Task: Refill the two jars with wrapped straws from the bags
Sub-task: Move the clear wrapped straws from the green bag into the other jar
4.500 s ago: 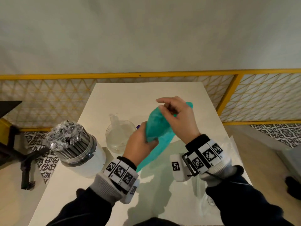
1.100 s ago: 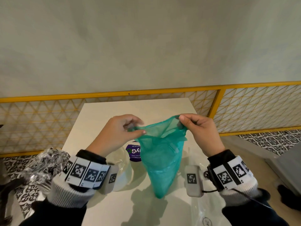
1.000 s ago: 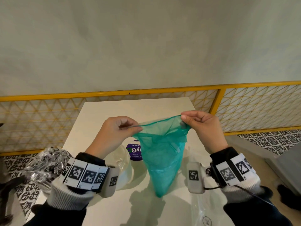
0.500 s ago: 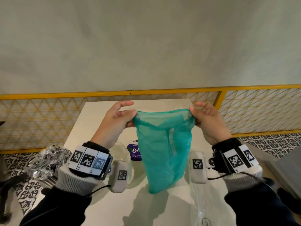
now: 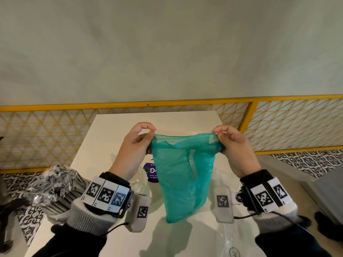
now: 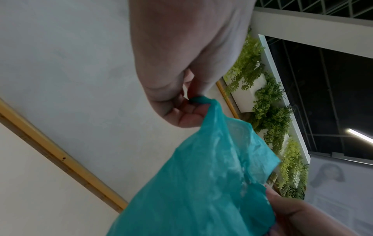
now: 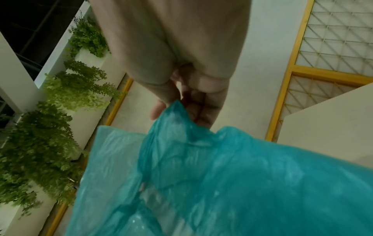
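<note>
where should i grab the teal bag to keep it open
Grip the teal bag at its top rim, one hand per corner from the outer sides, as the left hand and right hand do now; the thin film hangs limp, so only a stretched rim holds the mouth open.

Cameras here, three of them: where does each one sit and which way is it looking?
Head: worn on the head, looking forward and down at the table; both hands, left hand and right hand, stretch the teal bag.
Left wrist: looks along the left palm up toward wall and plants.
Right wrist: looks along the right palm at the bag.
All three share the bag.
</note>
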Tool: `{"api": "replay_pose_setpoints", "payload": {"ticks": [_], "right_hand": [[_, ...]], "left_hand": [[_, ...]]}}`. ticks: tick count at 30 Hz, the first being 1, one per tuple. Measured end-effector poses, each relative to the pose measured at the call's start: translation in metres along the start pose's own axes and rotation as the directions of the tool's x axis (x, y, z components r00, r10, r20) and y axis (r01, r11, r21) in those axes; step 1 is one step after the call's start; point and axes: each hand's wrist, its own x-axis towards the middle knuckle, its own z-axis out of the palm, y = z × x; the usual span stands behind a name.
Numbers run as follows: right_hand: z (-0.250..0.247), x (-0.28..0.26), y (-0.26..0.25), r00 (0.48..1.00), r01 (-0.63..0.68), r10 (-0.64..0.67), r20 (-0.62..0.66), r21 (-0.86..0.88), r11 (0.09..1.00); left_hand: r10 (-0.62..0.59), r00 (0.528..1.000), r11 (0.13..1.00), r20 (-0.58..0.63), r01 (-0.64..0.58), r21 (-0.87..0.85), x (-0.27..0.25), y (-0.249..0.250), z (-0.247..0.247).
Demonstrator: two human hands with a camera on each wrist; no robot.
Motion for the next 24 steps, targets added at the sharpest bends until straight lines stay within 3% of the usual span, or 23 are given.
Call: {"api": "replay_pose_setpoints", "payload": {"ticks": [4, 8, 14, 21, 24], "right_hand": [[-0.004, 0.000, -0.004, 0.997, -0.025, 0.024, 0.077, 0.008, 1.000], [-0.004, 0.000, -0.005, 0.997, 0.070, -0.067, 0.031, -0.096, 0.993], [-0.007, 0.002, -0.006, 0.990, 0.132, -0.140, -0.021, -0.212, 0.968], [-0.007, 0.003, -0.005, 0.999, 0.053, -0.055, 0.000, -0.237, 0.970], [-0.005, 0.002, -0.008, 1.000, -0.016, 0.016, 0.001, -0.112, 0.994]], "left_hand": [[0.036, 0.998, 0.998, 0.050, -0.038, 0.041, -0.002, 0.003, -0.001], [0.019, 0.998, 1.000, 0.066, -0.019, 0.010, -0.004, 0.005, 0.001], [0.078, 0.995, 0.991, 0.061, -0.084, 0.107, -0.005, 0.005, 0.001], [0.058, 0.992, 0.986, 0.109, -0.073, 0.147, -0.008, 0.007, -0.003], [0.047, 0.988, 0.980, 0.146, -0.074, 0.183, -0.011, 0.006, -0.001]]}}
